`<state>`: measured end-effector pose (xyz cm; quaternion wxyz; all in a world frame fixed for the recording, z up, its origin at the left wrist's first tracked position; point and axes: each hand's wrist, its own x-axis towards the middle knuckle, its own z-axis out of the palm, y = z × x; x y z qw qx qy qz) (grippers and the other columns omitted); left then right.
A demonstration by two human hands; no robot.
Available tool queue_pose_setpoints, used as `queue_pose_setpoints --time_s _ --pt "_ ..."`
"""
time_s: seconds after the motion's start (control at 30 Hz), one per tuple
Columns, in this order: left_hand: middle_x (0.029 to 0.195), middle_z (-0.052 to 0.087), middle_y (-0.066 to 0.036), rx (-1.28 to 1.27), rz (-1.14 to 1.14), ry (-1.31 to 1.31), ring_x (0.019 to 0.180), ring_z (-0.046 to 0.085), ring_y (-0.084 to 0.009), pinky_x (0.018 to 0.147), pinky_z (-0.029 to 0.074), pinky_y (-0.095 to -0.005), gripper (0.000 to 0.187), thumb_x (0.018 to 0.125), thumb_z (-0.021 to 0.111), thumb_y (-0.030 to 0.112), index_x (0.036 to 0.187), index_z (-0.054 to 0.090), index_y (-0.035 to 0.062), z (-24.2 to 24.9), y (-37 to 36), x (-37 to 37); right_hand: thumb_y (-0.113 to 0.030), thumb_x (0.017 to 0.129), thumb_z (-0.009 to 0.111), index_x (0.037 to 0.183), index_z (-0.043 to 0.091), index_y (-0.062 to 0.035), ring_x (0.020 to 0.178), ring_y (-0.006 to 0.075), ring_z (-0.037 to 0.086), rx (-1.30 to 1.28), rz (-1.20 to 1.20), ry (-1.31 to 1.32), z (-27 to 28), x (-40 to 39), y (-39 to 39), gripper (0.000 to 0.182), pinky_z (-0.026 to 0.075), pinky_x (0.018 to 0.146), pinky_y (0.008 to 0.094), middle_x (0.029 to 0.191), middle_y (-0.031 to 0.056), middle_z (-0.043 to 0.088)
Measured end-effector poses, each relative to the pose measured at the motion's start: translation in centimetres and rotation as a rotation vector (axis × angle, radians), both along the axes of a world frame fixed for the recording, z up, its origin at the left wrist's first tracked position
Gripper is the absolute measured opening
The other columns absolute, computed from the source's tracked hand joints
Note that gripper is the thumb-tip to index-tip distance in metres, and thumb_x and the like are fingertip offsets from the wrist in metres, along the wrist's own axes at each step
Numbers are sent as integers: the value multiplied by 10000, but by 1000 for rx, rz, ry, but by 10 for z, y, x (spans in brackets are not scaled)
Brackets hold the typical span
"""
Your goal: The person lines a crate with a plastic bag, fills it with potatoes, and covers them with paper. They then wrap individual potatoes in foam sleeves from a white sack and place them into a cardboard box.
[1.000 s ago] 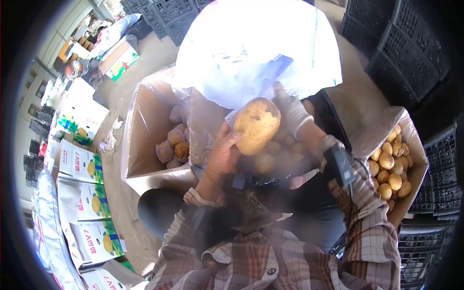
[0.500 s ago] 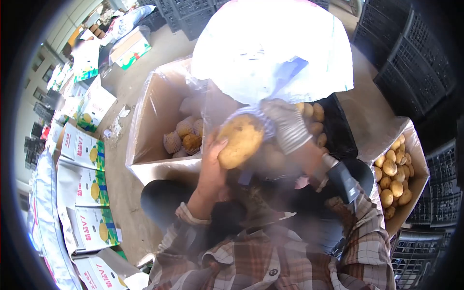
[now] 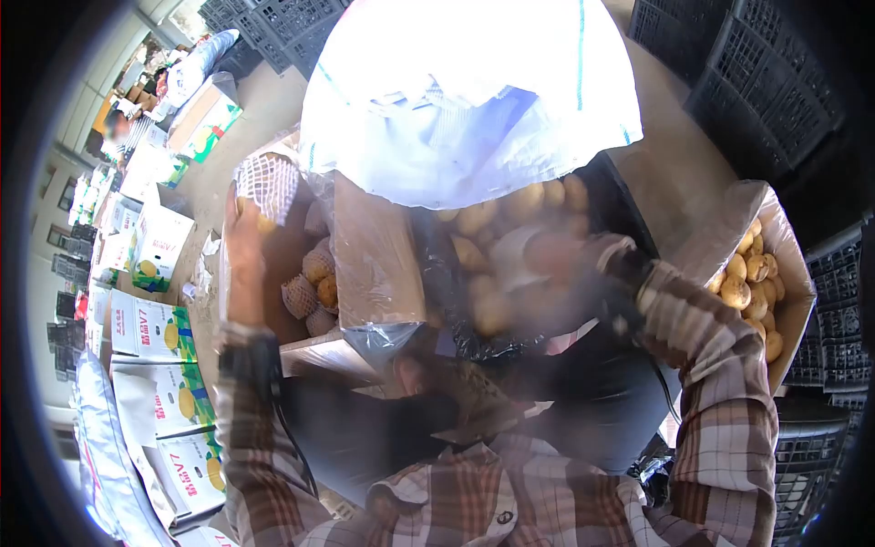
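Note:
My left hand (image 3: 244,264) is closed around a potato (image 3: 265,221) whose far end sits in a white foam net sleeve (image 3: 268,182). It is raised over the left side of an open cardboard carton (image 3: 374,246) with a plastic liner. Inside that carton lie several net-sleeved potatoes (image 3: 318,264). My right hand (image 3: 556,257) is smeared by motion above a black-lined container (image 3: 497,348) of bare potatoes (image 3: 475,219). Its fingers cannot be made out.
A large white sack (image 3: 474,73) with foam sleeves at its mouth stands in front. To the right is a lined carton (image 3: 793,319) of potatoes. Black crates (image 3: 766,91) are stacked behind it. Printed cartons (image 3: 182,401) line the left; a person (image 3: 123,132) is far off.
My left hand has carried the potato left, from the middle to over the carton, and the net now covers its far end. My right hand has left the sleeve and moved over the bare potatoes.

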<state>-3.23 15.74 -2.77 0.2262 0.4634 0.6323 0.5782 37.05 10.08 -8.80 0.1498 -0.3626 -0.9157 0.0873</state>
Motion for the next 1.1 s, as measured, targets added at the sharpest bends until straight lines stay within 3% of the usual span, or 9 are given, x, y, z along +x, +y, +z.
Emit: queue_pose_setpoints --time_s 0.07,0.1,0.2,0.43,0.5,0.77,0.97,1.03,1.1 --pt "962 623 -144 -52 143 1035 886 582 -208 793 461 -317 414 799 573 230 1181 538 74 -13 35 -45 -352 771 515 991 649 -47 878 286 616 -455 244 96 -208 71 135 400 486 737 406 931 170 637" --pt "962 623 -144 -65 132 1039 886 582 -208 793 461 -317 414 799 573 230 1181 538 74 -13 36 -26 -364 764 525 987 651 -47 879 291 615 -593 -149 -387 -69 39 98 408 486 740 403 940 169 637" --pt "974 621 -129 20 -229 624 814 599 -227 779 453 -301 277 786 593 205 1020 628 62 -2 18 97 -398 743 558 975 658 -45 880 306 614 -772 -206 -449 -24 3 78 435 484 749 392 968 167 636" --pt "960 620 -139 -88 -470 630 877 597 -250 767 451 -325 279 774 582 233 968 640 40 -47 95 175 -476 682 624 1117 563 14 1004 329 567 -1071 -48 -454 -29 -43 16 658 458 819 396 1129 185 570" --pt "994 602 -160 -121 -478 792 909 585 -282 780 444 -363 300 764 577 257 960 639 38 -65 128 185 -352 744 602 991 648 -95 923 286 579 -1023 38 -494 -30 -46 17 359 450 783 391 983 121 623" --pt "979 606 -202 -284 -221 934 987 559 -333 822 441 -398 575 690 639 279 1212 497 86 -92 190 249 -469 667 630 1066 603 3 991 302 585 -1130 18 -537 -24 -48 23 619 477 787 397 1086 176 597" --pt "969 618 -160 -465 -402 604 927 584 -286 783 458 -405 402 696 563 136 1095 568 88 -97 157 221 -456 664 638 983 653 -54 870 259 614 -1036 33 -466 -13 -25 54 513 485 696 391 1020 128 630" --pt "972 611 -183 -818 -583 430 867 609 -275 787 458 -393 311 675 543 111 974 621 83 -67 124 205 -439 673 642 1008 639 -51 869 248 615 -980 32 -585 -6 -24 71 513 496 680 386 1043 119 622" --pt "931 616 -191 -795 -554 495 810 615 -262 781 459 -382 254 688 544 132 921 629 79 -56 98 187 -388 703 672 1130 542 -34 884 232 609 -1095 -113 158 15 -6 73 570 543 609 328 1106 108 567"
